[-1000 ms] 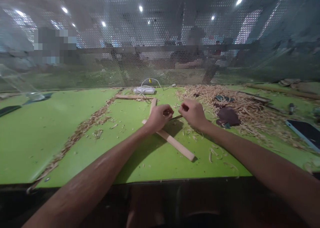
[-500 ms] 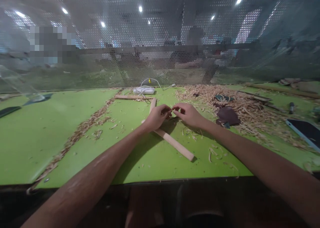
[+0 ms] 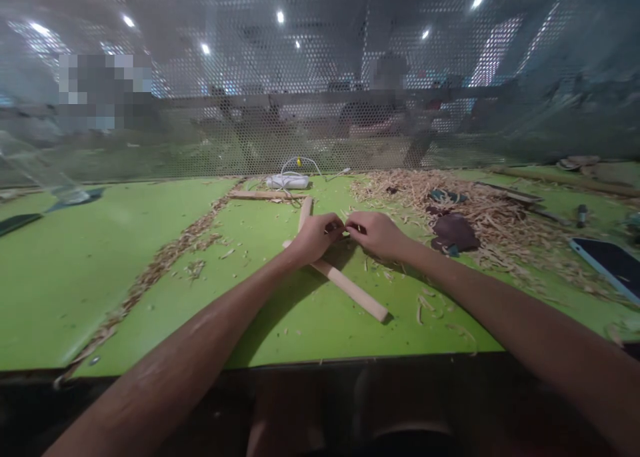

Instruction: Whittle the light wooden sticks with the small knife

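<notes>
My left hand (image 3: 323, 233) and my right hand (image 3: 373, 232) meet fingertip to fingertip over the green tabletop (image 3: 265, 263). Both are closed in a pinch; whatever lies between the fingertips is too small to make out. Under my left hand and wrist a pale wooden stick (image 3: 353, 290) runs slantwise toward the table's front edge. A second wooden stick (image 3: 305, 209) pokes out behind the left hand, its near part hidden. Farther back lies a third wooden piece (image 3: 263, 195), roughly crosswise.
Wood shavings (image 3: 490, 220) pile up at the right, with dark sandpaper-like scraps (image 3: 455, 232) on them. A phone (image 3: 610, 263) lies at far right. A white power strip (image 3: 289, 181) with a cable stands at the back, before a perforated screen (image 3: 310, 130). A clear bottle (image 3: 50, 173) is at left.
Both hands have lowered slightly toward me, and their fingertips have come closer together. The sticks and shavings stay where they were.
</notes>
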Demonstrator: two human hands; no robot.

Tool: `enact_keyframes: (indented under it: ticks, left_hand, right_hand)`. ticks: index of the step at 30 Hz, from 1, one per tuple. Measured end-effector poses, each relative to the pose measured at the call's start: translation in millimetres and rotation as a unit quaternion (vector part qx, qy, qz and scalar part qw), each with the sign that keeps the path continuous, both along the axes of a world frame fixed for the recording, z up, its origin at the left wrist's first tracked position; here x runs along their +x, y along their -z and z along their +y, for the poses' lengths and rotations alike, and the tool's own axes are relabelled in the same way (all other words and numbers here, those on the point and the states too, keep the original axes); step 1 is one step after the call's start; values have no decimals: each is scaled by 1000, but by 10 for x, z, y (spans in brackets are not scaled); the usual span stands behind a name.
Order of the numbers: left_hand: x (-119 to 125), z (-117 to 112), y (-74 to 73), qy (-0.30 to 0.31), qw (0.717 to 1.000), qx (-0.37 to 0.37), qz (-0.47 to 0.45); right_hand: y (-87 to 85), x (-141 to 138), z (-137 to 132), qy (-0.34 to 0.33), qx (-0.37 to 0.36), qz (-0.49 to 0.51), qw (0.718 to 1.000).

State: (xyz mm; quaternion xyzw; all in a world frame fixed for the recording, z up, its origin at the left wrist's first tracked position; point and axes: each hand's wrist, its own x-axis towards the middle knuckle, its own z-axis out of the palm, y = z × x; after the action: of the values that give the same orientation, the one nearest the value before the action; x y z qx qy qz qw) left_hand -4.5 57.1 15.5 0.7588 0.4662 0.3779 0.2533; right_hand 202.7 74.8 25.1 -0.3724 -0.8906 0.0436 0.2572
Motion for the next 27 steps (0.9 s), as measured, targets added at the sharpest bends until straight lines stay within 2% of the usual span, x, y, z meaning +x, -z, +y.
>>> enact_keyframes:
  ticks: [5,13,20,27]
  left_hand:
    - [18,-34,-13,-9,1000,10,7]
    - [45,-68,-25,-22,999,17,-33]
    - [67,-85,-25,-21,999,27,-30]
    - [89,-86,-11,-17,999,32,-25]
  right_hand:
    - [-10,-22,-34,33,19,1,999]
    - [-15,-102,-163,61,44,19,997]
    - [8,-107,-168,63,60,24,996]
    - [29,-124,-158,109,85,17,990]
